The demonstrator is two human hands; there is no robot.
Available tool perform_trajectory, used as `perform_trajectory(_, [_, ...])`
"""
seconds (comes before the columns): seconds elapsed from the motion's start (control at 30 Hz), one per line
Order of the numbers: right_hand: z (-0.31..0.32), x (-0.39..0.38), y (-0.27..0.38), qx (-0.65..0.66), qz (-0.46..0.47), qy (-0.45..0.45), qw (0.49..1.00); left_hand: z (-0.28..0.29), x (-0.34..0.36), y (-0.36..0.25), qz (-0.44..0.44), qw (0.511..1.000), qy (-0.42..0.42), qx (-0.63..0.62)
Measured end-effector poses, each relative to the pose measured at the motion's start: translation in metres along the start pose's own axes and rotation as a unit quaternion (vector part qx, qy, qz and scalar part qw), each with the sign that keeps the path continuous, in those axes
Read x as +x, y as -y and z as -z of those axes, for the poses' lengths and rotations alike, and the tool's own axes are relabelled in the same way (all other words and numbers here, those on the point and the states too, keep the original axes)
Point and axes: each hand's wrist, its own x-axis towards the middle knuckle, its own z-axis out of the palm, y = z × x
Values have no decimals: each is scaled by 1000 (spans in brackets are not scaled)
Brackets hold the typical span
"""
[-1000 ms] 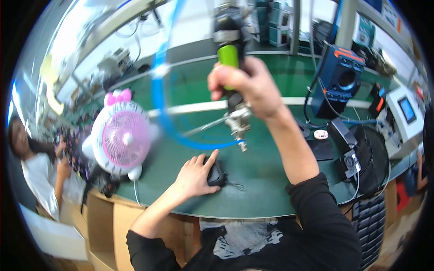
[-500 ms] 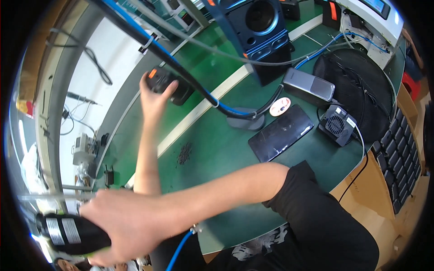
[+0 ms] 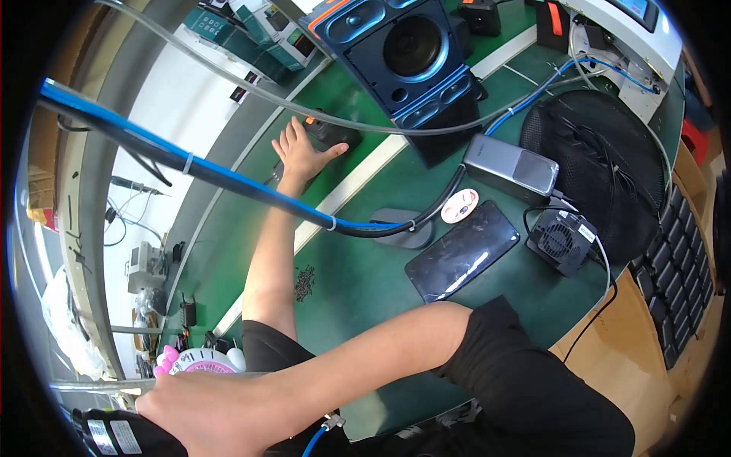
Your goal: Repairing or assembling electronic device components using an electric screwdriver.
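Note:
My left hand point(image 3: 302, 156) reaches far over the green bench with its fingers spread. Right beside it stands a small black box point(image 3: 333, 131) with an orange patch, partly behind the thumb; whether they touch I cannot tell. At the lower left, my right hand point(image 3: 194, 411) is closed round a black cylindrical tool body point(image 3: 114, 434) bearing two white labels. My right forearm crosses low in front of me, and its fingers are mostly hidden. A white-and-pink cartoon-shaped object point(image 3: 205, 361) shows just behind this hand.
A thick black-and-blue cable point(image 3: 251, 196) hangs across the left forearm's path. Further right are a blue-black speaker point(image 3: 407, 57), dark phone-like slab point(image 3: 463, 251), grey box point(image 3: 512, 166), small fan unit point(image 3: 565, 234) and black mesh bag point(image 3: 594, 145). Dark bits point(image 3: 304, 283) lie in a pile.
My left hand has gone from having its fingers about the black box to being spread beside it. The view has shifted, the cable hangs lower, and the white-and-pink object has come into sight.

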Motion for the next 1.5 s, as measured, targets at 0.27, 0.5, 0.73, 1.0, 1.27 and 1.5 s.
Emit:
perform_trajectory(0.27, [-4, 1, -2, 38, 39, -20, 998, -18, -24, 26, 107, 989, -23, 100])
perform_trajectory(0.5, [-10, 1, 3, 26, 77, -44, 996, -8, -64, 115, -1, 999, -30, 32])
perform_trajectory(0.73, [-1, 3, -4, 16, 49, -59, 997, 0, -78, 124, 32, 999, 2, 44])
perform_trajectory(1.0, [5, 7, -4, -16, 32, -30, 999, 2, -57, 137, -38, 997, -25, 57])
perform_trajectory(1.27, [3, 3, -9, -84, 18, -53, 995, 65, -88, 138, 74, 997, -5, 3])
perform_trajectory(1.5, [3, 10, -4, -129, 3, -59, 990, 199, -271, 90, 76, 984, -116, -107])
